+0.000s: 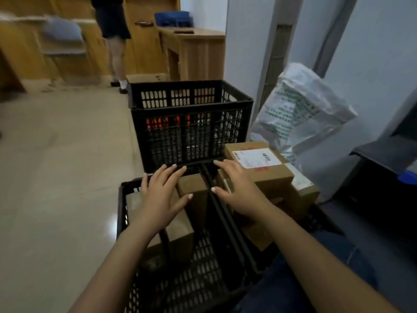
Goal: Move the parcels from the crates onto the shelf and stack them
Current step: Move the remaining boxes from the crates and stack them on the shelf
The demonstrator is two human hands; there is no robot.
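Fingers [172, 175] of the left hand [161, 195] and right hand [238, 190] are spread straight, gripping nothing. Brown parcels [194, 193] are packed in the near left crate [121, 199]; a labelled parcel [270, 175] is piled in the right crate [325, 222].

Dim, soft blur, floor [56, 177] glare, edges warped

Parcel sorting room, black plastic crates [191, 123] on tiled floor [56, 166], labelled cardboard parcels [259, 163], wooden shelving [27, 41]
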